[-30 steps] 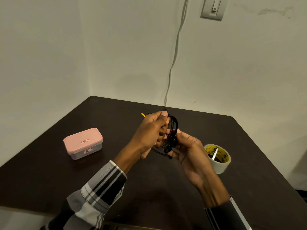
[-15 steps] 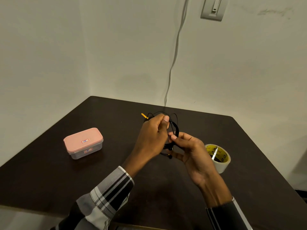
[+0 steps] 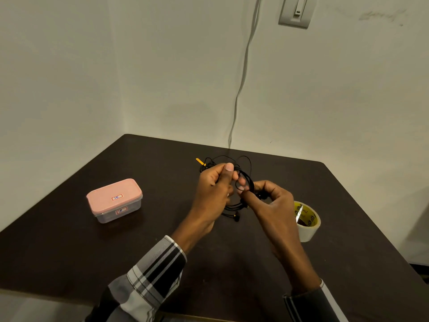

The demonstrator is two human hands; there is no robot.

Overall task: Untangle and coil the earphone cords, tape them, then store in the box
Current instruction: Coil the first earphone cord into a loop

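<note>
A black earphone cord [image 3: 246,169] hangs in loose loops between both hands above the dark table [image 3: 162,228]. My left hand [image 3: 213,189] grips a bundle of the cord, thumb on top; a yellow-tipped plug [image 3: 200,161] sticks out behind it. My right hand [image 3: 271,203] pinches the coil at its right side with thumb and fingers. An earbud [image 3: 236,218] dangles below the hands. The box [image 3: 115,200], clear with a pink lid, sits closed on the table to the left. A roll of tape [image 3: 307,220] lies to the right, beside my right hand.
Walls close off the table's far and left sides. A grey cable [image 3: 241,84] runs down the back wall to the table's far edge, under a wall switch [image 3: 297,11]. The table's near edge is just in front of my sleeves.
The coil has loosened and spread into wider loops above the hands. My right hand has shifted from under the bundle to a pinch at its right side; my left hand barely moved.
</note>
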